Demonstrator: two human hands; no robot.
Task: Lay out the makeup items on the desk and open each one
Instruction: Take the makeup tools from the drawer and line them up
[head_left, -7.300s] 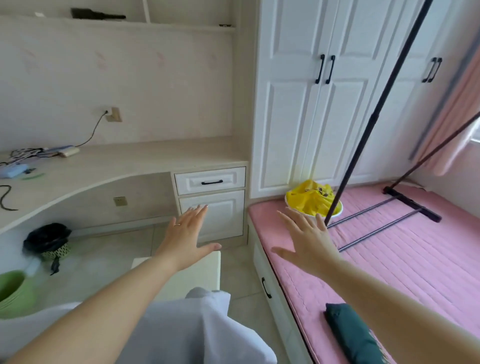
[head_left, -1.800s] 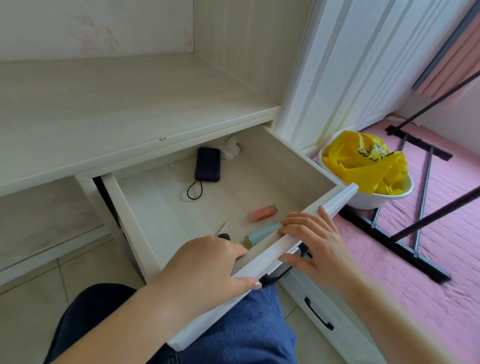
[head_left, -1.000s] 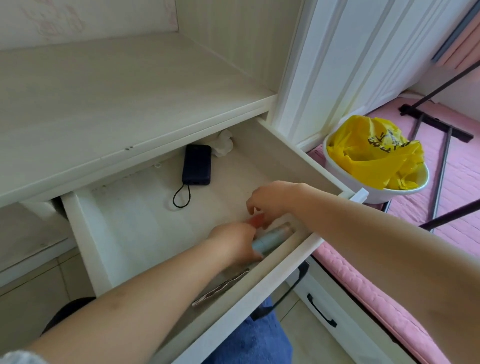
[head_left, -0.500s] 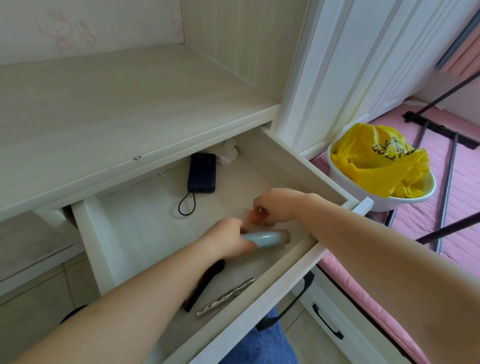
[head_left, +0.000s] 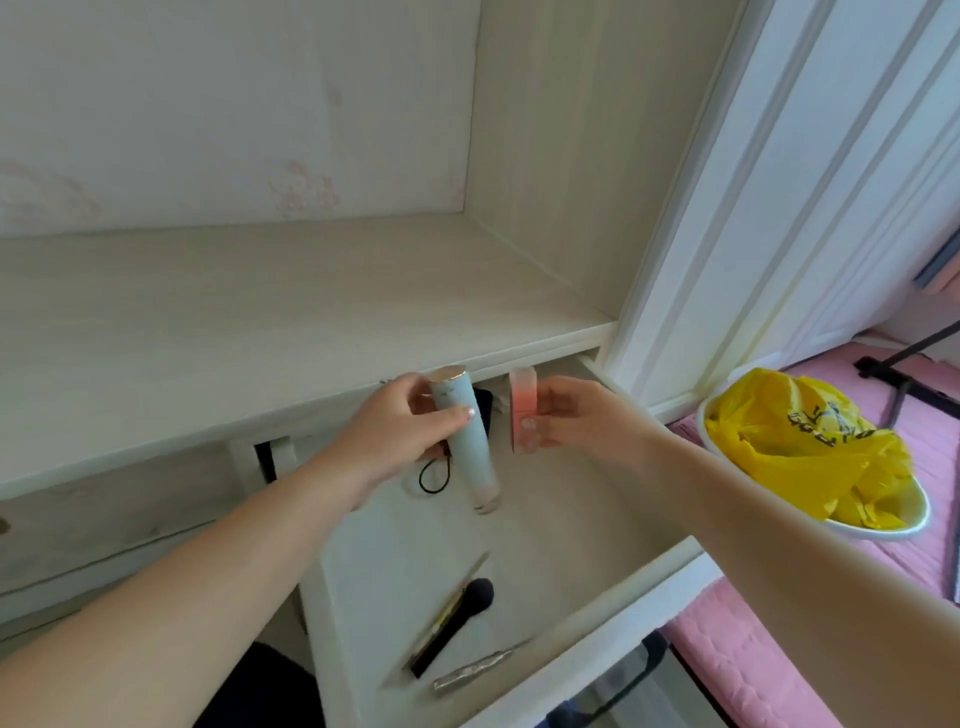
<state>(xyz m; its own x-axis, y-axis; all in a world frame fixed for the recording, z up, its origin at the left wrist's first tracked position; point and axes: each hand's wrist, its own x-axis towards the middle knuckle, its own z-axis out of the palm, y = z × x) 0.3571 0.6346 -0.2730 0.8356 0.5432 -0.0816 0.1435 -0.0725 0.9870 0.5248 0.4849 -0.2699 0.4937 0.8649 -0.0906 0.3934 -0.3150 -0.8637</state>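
Observation:
My left hand grips a pale blue tube with a gold cap, held nearly upright above the open drawer. My right hand pinches a small pink rectangular tube just right of it. Both items hang at the front edge of the pale wooden desk. On the drawer floor lie a black makeup brush, a thin gold pencil and a silver stick.
A black power bank with a cord loop lies at the drawer's back, partly hidden by my hands. A white bowl holding a yellow bag sits on the pink bed to the right. White wardrobe doors rise beside the desk.
Both hands have lifted out of the drawer, the left carrying the blue tube and the right the pink tube, up to the desk edge. The brush and sticks stay in the drawer.

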